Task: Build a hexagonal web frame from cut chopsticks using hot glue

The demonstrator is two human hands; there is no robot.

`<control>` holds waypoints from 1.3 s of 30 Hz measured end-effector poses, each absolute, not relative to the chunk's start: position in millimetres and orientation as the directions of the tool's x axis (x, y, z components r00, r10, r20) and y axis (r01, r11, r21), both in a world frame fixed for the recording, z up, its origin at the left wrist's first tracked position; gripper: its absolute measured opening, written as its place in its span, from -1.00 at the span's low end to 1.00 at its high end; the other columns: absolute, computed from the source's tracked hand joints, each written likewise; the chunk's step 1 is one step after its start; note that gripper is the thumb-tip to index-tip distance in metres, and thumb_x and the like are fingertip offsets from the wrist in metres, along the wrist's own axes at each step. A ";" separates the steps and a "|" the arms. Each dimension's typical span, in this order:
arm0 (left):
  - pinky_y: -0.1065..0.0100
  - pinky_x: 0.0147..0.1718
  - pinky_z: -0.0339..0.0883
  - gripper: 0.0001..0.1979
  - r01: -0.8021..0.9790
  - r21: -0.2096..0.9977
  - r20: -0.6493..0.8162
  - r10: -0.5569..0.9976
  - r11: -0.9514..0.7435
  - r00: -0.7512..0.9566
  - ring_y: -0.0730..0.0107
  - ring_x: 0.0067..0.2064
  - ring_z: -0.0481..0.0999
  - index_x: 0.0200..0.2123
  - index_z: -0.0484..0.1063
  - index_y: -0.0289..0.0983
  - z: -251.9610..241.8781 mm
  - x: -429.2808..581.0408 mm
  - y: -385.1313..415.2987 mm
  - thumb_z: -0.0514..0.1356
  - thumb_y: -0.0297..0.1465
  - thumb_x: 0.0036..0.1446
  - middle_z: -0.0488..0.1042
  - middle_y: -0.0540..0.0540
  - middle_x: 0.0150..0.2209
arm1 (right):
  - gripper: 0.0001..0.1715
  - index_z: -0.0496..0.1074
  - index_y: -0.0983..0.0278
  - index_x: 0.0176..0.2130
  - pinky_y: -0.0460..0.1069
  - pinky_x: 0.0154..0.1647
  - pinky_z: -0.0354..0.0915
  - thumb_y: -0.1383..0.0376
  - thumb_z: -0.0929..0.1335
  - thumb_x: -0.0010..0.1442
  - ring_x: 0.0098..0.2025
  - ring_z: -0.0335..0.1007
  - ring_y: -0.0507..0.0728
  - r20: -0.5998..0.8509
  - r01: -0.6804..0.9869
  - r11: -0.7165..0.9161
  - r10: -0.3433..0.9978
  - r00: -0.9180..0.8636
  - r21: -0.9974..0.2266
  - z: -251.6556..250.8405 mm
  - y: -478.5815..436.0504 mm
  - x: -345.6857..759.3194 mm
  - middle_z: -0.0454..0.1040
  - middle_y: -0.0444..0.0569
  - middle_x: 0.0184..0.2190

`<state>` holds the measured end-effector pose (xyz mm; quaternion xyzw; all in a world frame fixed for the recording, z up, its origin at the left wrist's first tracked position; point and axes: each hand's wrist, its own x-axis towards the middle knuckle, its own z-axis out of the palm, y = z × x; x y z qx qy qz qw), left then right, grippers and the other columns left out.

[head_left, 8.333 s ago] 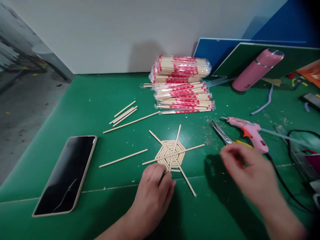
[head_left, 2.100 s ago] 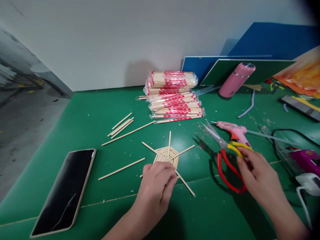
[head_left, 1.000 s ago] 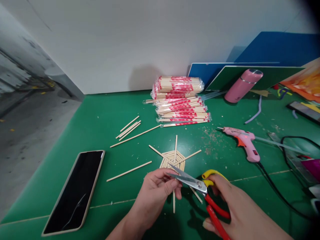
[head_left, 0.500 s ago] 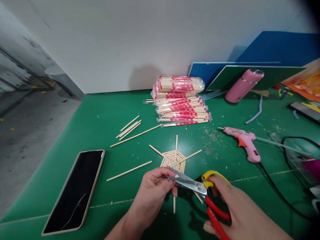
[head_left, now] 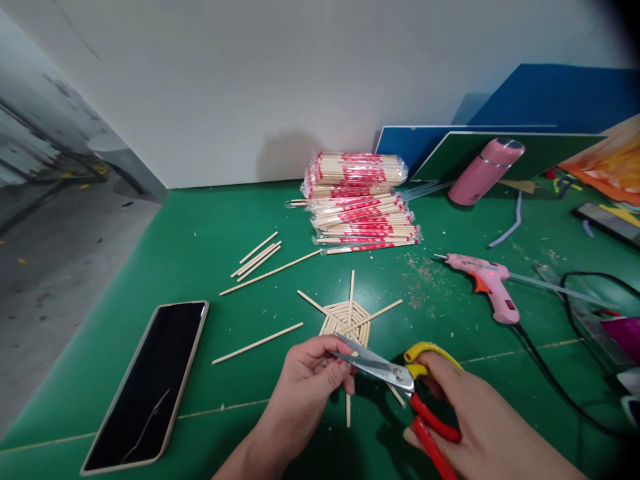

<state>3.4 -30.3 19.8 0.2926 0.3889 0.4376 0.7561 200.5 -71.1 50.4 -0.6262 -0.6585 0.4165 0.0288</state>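
Observation:
My left hand (head_left: 313, 373) is closed in a pinch on a small piece of wooden stick (head_left: 355, 355), most of it hidden by the fingers. The blades of the scissors (head_left: 383, 370) lie slightly parted around that piece. My right hand (head_left: 465, 407) holds the scissors by their red and yellow handles. Beneath and behind the blades, a hexagonal web of sticks (head_left: 333, 319) lies on the green table (head_left: 190, 267), with longer sticks radiating from it. Left of it rests a loose stick (head_left: 257, 343); short sticks (head_left: 257, 260) and a longer one (head_left: 273, 272) lie farther back.
A phone (head_left: 147, 387) lies at the left. Wrapped chopsticks (head_left: 357, 200) are piled at the back. To the right are a pink glue gun (head_left: 490, 280) with a black cord, a pink bottle (head_left: 487, 172) and leaning boards (head_left: 440, 157).
The view has shifted very slightly. My right thumb and the red handle have moved a little to the left; the left hand's pinch looks the same.

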 end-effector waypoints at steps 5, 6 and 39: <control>0.58 -0.60 0.13 -0.94 -0.428 0.790 -0.303 0.886 0.440 0.351 0.62 -0.59 0.34 -0.49 0.45 -0.28 16.6 1.1 -32.2 0.27 -0.44 -0.11 0.41 0.01 -0.55 | -0.60 0.13 0.23 -0.20 -0.04 -0.39 0.25 0.14 0.30 -0.02 -0.35 0.34 0.12 -0.470 0.820 -0.113 0.859 -0.203 -0.561 44.7 -72.6 198.4 0.41 -0.05 -0.34; 0.58 -0.60 0.13 -0.96 -0.421 0.801 -0.290 0.891 0.426 0.350 0.63 -0.59 0.33 -0.48 0.45 -0.27 15.8 0.6 -32.6 0.26 -0.44 -0.10 0.40 0.01 -0.54 | -0.60 0.13 0.23 -0.19 -0.03 -0.38 0.25 0.15 0.29 -0.01 -0.33 0.35 0.13 -0.462 0.824 -0.112 0.865 -0.194 -0.556 44.0 -73.1 198.0 0.41 -0.04 -0.33; 0.46 -0.44 0.22 -0.88 -0.073 0.995 -0.040 0.931 0.072 0.363 0.43 -0.43 0.36 -0.46 0.49 -0.29 29.5 -0.6 -33.2 0.15 -0.44 0.02 0.41 -0.07 -0.49 | -0.65 0.16 0.27 -0.24 0.01 -0.35 0.26 0.35 0.25 -0.12 -0.33 0.36 0.17 -0.467 0.845 -0.109 0.866 -0.178 -0.524 49.7 -76.5 193.8 0.40 0.03 -0.33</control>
